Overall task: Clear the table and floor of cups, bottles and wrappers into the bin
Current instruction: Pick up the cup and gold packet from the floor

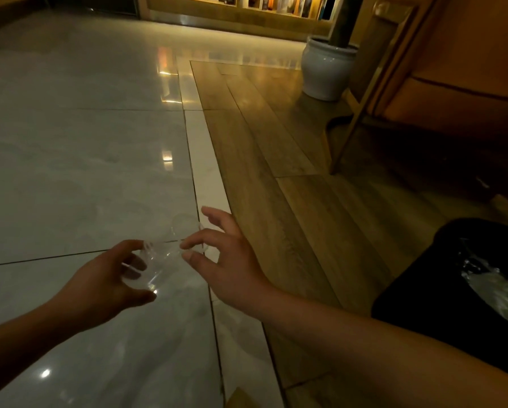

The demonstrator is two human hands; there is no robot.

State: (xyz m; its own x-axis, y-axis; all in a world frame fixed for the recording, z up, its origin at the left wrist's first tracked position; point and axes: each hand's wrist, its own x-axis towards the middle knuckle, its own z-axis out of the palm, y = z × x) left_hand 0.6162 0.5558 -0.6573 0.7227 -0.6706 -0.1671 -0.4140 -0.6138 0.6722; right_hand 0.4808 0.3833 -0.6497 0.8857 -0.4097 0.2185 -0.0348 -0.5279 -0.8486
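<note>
A clear plastic cup [155,260] is held on its side above the glossy tiled floor, between my two hands. My left hand [108,278] wraps its fingers and thumb around the cup's lower end. My right hand [226,254] pinches the upper end between thumb and forefinger, other fingers spread. A second faint clear rim [185,225] shows just behind my right fingers; I cannot tell whether it is a separate cup. The black bin [423,290] stands at the lower right, with shiny clear plastic [494,287] inside it.
Grey tiles [70,172] meet wooden flooring [261,136] along a pale strip. A white ceramic pot [326,69] stands at the back right beside a gold chair leg [350,128] and an orange seat [467,83]. A lit bookshelf [276,4] runs along the far wall.
</note>
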